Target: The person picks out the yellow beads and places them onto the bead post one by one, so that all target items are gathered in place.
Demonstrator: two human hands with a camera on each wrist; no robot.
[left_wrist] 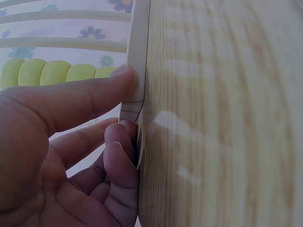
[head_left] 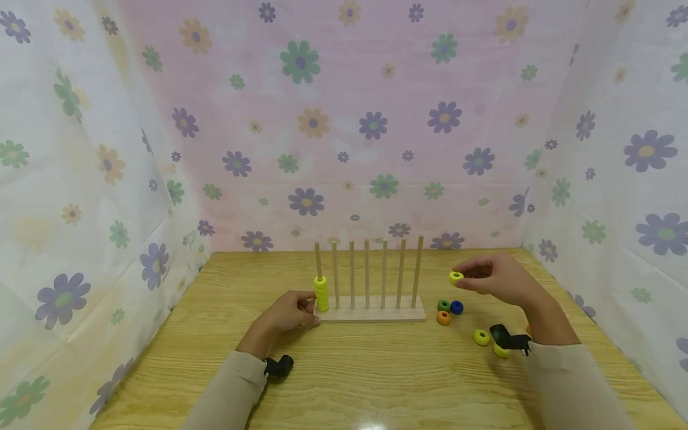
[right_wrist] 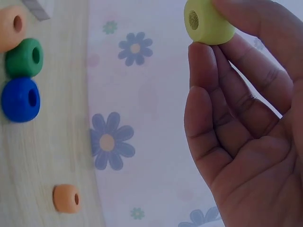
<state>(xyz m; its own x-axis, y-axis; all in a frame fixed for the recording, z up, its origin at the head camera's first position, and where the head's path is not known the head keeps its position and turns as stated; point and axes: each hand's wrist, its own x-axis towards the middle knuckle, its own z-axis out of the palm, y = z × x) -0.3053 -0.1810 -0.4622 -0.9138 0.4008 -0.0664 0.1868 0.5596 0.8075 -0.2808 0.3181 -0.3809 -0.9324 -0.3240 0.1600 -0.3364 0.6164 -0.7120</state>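
A wooden peg rack [head_left: 371,315] with several upright rods stands on the table. Several yellow beads [head_left: 321,294] are stacked on its leftmost rod. My left hand [head_left: 285,312] grips the left end of the base; in the left wrist view the thumb [left_wrist: 94,97] lies on the base's front face, with curled fingers around the end. To the right of the rack, my right hand [head_left: 500,279] holds a yellow bead [head_left: 456,278] above the table. The right wrist view shows that bead [right_wrist: 206,23] pinched between thumb and fingertips, its hole facing outward.
Right of the rack lie a green bead [head_left: 443,305], a blue bead [head_left: 457,307] and an orange bead [head_left: 443,318], close together. Two yellow beads [head_left: 481,337] lie nearer me, one partly under the right wrist camera [head_left: 507,339]. Another orange bead [right_wrist: 66,198] is mostly behind the right wrist.
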